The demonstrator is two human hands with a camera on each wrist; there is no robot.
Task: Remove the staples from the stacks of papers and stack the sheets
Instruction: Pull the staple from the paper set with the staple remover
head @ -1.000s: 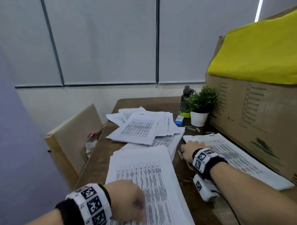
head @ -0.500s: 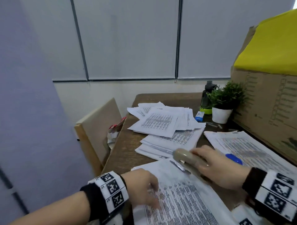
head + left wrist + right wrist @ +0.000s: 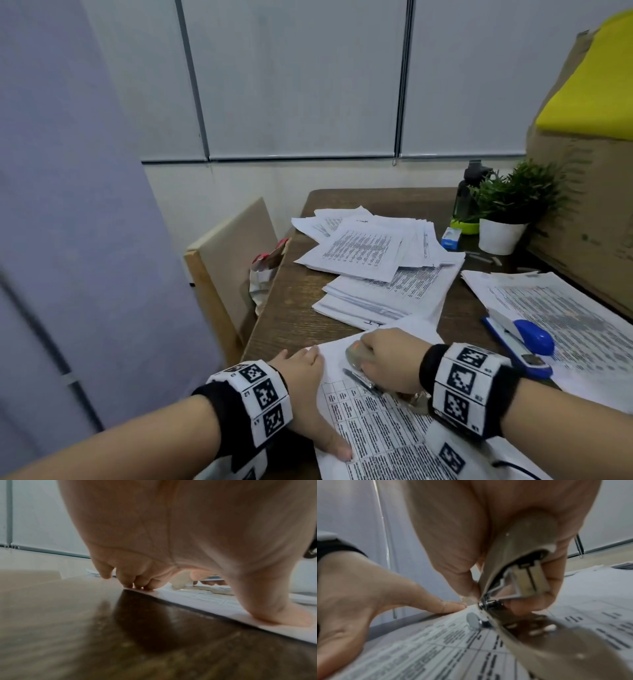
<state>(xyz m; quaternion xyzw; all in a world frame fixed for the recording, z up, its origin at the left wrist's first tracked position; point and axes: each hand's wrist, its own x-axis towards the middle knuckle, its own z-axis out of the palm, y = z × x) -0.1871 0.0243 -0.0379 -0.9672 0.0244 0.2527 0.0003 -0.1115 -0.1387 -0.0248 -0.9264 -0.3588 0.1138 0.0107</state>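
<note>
A printed stack of papers (image 3: pixel 383 435) lies at the table's near edge. My left hand (image 3: pixel 305 387) lies flat on its left edge, with thumb and fingertips (image 3: pixel 137 584) pressing the sheet (image 3: pixel 214 601) down. My right hand (image 3: pixel 390 359) grips a beige stapler-style staple remover (image 3: pixel 356 356) at the stack's top left corner. In the right wrist view the remover (image 3: pixel 518 577) is tilted nose-down onto the paper (image 3: pixel 436 649), my fingers curled round its top.
A blue stapler (image 3: pixel 520 337) rests on another paper stack (image 3: pixel 561 308) to the right. Loose sheets (image 3: pixel 373 260) pile up mid-table. A potted plant (image 3: pixel 503 212), a dark bottle (image 3: pixel 469 192) and a cardboard box (image 3: pixel 589 212) stand at the back right. A chair (image 3: pixel 233 260) is at left.
My right hand picked up the beige remover from the right and brought it to the near stack's top left corner. My left hand slid to the stack's left edge and flattened.
</note>
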